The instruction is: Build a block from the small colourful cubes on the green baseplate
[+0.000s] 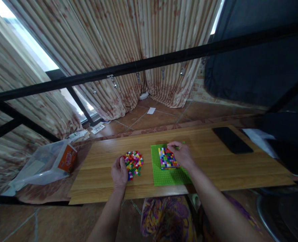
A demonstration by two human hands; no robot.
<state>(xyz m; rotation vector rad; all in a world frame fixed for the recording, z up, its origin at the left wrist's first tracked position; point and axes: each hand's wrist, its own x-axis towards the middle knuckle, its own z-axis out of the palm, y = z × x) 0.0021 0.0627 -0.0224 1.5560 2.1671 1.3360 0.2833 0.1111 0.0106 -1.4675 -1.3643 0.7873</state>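
Note:
A multicoloured block of small toy bricks (168, 159) stands on a green studded baseplate (161, 179). At the block's far edge, the thumb and fingertips of my right hand (181, 154) are pinched together on a small toy brick, which they mostly cover. Left of the baseplate lies a loose heap of toy bricks (134, 161) in many colours. My left hand (119, 172) rests against the heap's left side with its fingers curled in. Whatever those fingers hold, if anything, is hidden.
A black phone (232, 139) lies on the wooden table (93, 174) at the right, with white paper (258, 141) beyond it. Left of the table sits a clear plastic box (48, 164) with an orange label. A black metal bar (129, 70) crosses in front of patterned curtains.

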